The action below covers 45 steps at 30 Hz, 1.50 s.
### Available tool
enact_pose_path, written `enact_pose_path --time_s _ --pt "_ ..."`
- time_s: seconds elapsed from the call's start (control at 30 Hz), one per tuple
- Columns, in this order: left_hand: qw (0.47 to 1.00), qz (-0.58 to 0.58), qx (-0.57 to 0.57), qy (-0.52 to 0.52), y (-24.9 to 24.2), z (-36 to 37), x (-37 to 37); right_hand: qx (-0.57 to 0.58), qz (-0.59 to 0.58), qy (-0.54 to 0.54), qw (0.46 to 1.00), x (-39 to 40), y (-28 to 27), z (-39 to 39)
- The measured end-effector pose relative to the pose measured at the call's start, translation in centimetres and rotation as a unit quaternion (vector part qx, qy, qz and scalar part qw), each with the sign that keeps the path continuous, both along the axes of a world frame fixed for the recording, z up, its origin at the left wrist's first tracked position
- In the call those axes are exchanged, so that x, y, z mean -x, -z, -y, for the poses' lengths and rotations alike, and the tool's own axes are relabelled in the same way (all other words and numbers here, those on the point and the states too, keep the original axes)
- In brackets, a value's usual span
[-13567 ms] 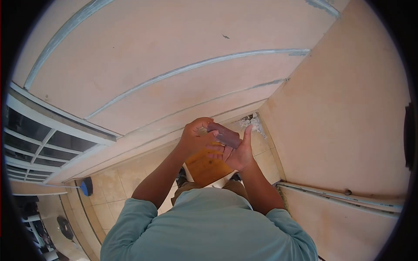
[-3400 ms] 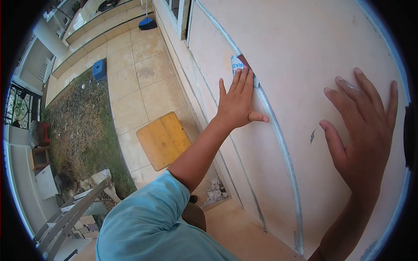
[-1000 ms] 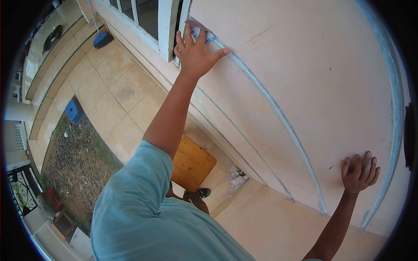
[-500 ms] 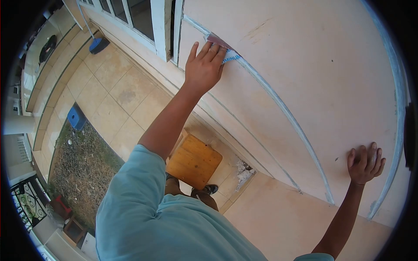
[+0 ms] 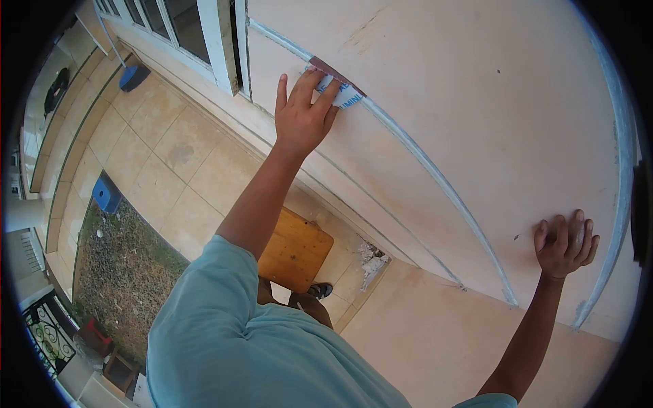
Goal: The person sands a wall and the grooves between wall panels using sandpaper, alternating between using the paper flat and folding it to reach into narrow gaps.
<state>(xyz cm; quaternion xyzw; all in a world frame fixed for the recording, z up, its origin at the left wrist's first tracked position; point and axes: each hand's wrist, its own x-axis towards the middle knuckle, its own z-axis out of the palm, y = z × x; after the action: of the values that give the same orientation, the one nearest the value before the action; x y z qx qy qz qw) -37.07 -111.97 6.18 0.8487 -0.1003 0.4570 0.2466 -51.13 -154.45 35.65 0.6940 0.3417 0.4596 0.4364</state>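
Note:
A folded sheet of sandpaper [image 5: 347, 95], brown on one side and white with blue print on the other, lies against a grey-white painted strip [image 5: 422, 156] on the pale pink wall [image 5: 462, 41]. My left hand [image 5: 303, 115] presses it there with outstretched fingers, the fingertips on its printed side. Lower on the right, my right hand [image 5: 566, 246] leans on the wall with its fingers apart and nothing in it. It is between that strip and another wide grey-blue strip [image 5: 620, 149] near the right edge.
Below me stand a wooden stool [image 5: 296, 248] and a heap of white debris [image 5: 373, 262] by the wall's foot. A window frame [image 5: 218, 47] borders the wall at upper left. A blue broom [image 5: 134, 77] and a blue plastic stool [image 5: 106, 193] are on the tiles beyond.
My left hand's fingers have spread, showing more of the sandpaper and its print. The sandpaper stays on the strip, and my right hand stays on the wall. The whole view has shifted slightly.

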Motion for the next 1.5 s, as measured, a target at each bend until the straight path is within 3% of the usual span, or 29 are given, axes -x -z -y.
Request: enact_pose_path --time_s 0.03,0.17,0.23,0.37,0.53,0.57,0.7,0.77,0.97,1.1,1.17,1.27,1.37,1.5 --pt "1.000 0.014 0.007 -0.012 -0.2 0.4 -0.1 -0.004 0.004 -0.003 1.000 0.1 0.1 0.0" --pt "0.986 0.071 -0.023 0.148 -0.5 5.5 2.8 -0.007 0.003 0.006 1.000 0.1 0.1 0.4" --pt "0.989 0.061 -0.044 0.124 -0.2 4.2 2.4 -0.005 0.010 0.007 1.000 0.1 0.2 0.5" --pt "0.999 -0.007 0.026 -0.034 0.5 0.5 0.4 0.007 0.023 0.012 1.000 -0.2 -0.1 0.7" --pt "0.976 0.052 -0.054 0.204 -1.0 6.9 4.4 -0.006 0.025 0.024 0.999 0.0 0.4 1.5" --pt "0.975 0.054 -0.058 0.207 -1.2 6.6 4.3 -0.010 0.027 0.024 0.999 -0.1 0.4 1.4" --pt "0.995 0.027 -0.087 0.026 -1.6 2.4 2.0 -0.052 0.025 0.026 0.998 -0.1 1.0 0.6" --pt "0.996 0.023 -0.082 0.034 -1.8 3.2 2.4 -0.084 0.030 0.021 0.996 -0.4 1.5 0.6" --pt "0.966 0.023 -0.116 0.229 -3.0 15.1 9.3 -0.135 0.029 -0.041 0.990 -0.8 2.0 -1.5" --pt "0.972 0.050 -0.150 0.173 -2.7 12.0 7.7 -0.112 -0.042 0.016 0.993 -0.1 1.3 -2.7" --pt "0.976 0.048 -0.132 0.166 -2.7 11.9 7.4 -0.205 0.080 -0.199 0.955 -3.4 3.1 -2.7" --pt "0.967 0.061 -0.088 0.233 -2.2 18.4 10.4 -0.223 0.015 -0.179 0.958 -2.4 3.1 -2.6" --pt "0.942 0.070 -0.061 0.323 -2.6 26.6 14.3 -0.216 0.078 -0.242 0.943 -4.3 3.4 -2.7" --pt "0.937 0.071 -0.084 0.332 -2.6 26.7 14.6 -0.217 0.077 -0.249 0.941 -4.1 3.5 -2.6"
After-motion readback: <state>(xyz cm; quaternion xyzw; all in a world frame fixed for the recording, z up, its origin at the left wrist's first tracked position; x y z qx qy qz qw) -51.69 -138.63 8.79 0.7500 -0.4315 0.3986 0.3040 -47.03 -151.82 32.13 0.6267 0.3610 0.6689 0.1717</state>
